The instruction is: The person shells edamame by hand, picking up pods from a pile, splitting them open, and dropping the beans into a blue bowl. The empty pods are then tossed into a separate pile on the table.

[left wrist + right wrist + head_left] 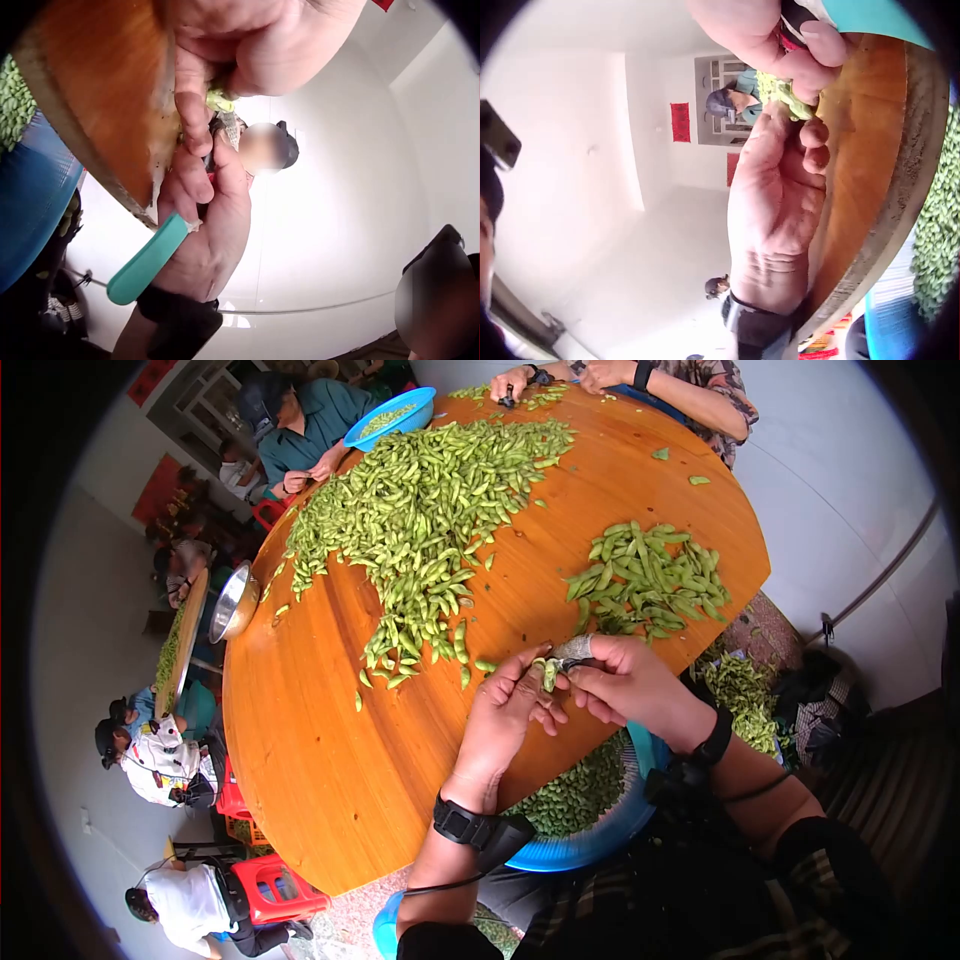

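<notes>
Over the front edge of the wooden table, the left hand point(505, 712) pinches a green pod point(550, 674) between thumb and fingers. Meeting it from the right, the right hand point(640, 685) has its fingers curled round a tool with a teal handle point(148, 259) and a dark part at the fingertips. A grey wrap point(573, 649) covers one right finger. In the right wrist view the pod point(798, 106) lies between both hands' fingertips. Below them stands a blue basin point(640, 820) holding green beans point(580, 790).
A large heap of pods point(430, 500) covers the far part of the table point(310, 760); a smaller pile point(650, 580) lies at right. A blue bowl point(415, 412) and a metal bowl point(235, 603) stand at its edge. Other people sit around. Red stool point(275, 890) at lower left.
</notes>
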The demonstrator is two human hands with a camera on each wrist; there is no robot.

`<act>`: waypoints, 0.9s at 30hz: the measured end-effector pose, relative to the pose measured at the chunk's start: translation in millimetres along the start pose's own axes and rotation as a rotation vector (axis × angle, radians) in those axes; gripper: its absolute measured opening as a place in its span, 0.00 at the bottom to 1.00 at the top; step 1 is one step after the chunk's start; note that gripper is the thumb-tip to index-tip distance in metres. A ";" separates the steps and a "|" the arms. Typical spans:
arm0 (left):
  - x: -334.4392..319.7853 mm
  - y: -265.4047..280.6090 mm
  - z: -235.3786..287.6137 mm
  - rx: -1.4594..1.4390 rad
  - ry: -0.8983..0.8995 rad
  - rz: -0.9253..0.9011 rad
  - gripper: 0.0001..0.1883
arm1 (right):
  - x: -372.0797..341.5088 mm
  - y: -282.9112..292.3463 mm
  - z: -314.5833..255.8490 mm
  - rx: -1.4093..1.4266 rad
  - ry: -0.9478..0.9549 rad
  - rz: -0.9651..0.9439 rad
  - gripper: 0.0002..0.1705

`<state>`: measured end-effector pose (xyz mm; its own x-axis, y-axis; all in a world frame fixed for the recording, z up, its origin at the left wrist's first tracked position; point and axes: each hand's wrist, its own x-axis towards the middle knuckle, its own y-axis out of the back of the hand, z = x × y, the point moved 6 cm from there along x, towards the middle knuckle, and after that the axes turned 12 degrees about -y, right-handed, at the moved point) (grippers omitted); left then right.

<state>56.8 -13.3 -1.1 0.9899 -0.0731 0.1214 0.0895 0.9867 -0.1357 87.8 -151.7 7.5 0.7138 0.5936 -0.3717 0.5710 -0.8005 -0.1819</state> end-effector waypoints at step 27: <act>-10.2 -10.9 0.1 0.171 -0.071 0.082 0.13 | -16.0 -16.5 -8.3 0.033 0.202 0.096 0.11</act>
<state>45.7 -23.4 -0.7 0.9824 0.0127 0.1863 -0.0168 0.9996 0.0208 70.3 -147.2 24.0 0.8328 0.5164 -0.1994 0.4854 -0.8544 -0.1853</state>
